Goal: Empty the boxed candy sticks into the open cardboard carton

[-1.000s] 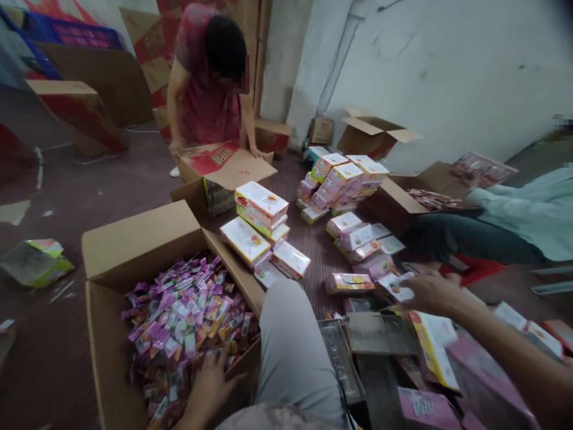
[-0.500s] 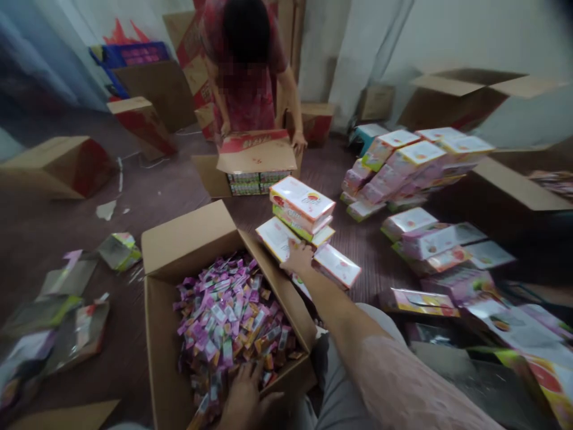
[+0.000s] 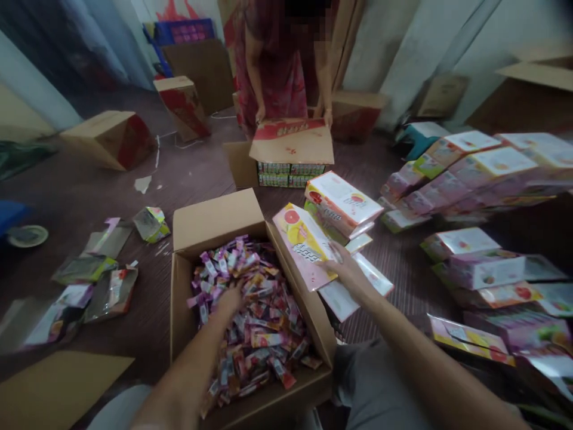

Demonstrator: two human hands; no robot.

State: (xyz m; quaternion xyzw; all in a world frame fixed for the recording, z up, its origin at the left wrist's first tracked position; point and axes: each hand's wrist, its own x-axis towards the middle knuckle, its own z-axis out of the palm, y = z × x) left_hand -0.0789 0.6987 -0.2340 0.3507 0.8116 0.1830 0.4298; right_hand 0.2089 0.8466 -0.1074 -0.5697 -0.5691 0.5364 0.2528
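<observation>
My right hand (image 3: 342,266) is closed on the near right edge of a fruit-print carton box (image 3: 302,245), yellow and pink with a grapefruit picture. This box is tilted, its printed face towards me, beside the wall of an open cardboard box (image 3: 215,222). Inside the cardboard box lies a heap of small purple and orange sachets (image 3: 266,325). My left hand (image 3: 230,301) reaches into the heap, fingers stretched out among the sachets, their tips partly hidden. A stack of similar boxes (image 3: 344,200) stands just beyond my right hand, and a white-topped box (image 3: 340,298) lies below it.
Opposite me a person (image 3: 273,71) holds the flap of a carton (image 3: 290,146) filled with small green packs. Fruit-print boxes (image 3: 487,167) are piled at right. Torn packaging (image 3: 111,286) lies on the floor at left, and closed cartons (image 3: 107,137) stand farther back.
My right hand has taken hold of a fruit-print box and tipped it up against the cardboard box. My left hand has moved farther into the sachets. The view has shifted right to left.
</observation>
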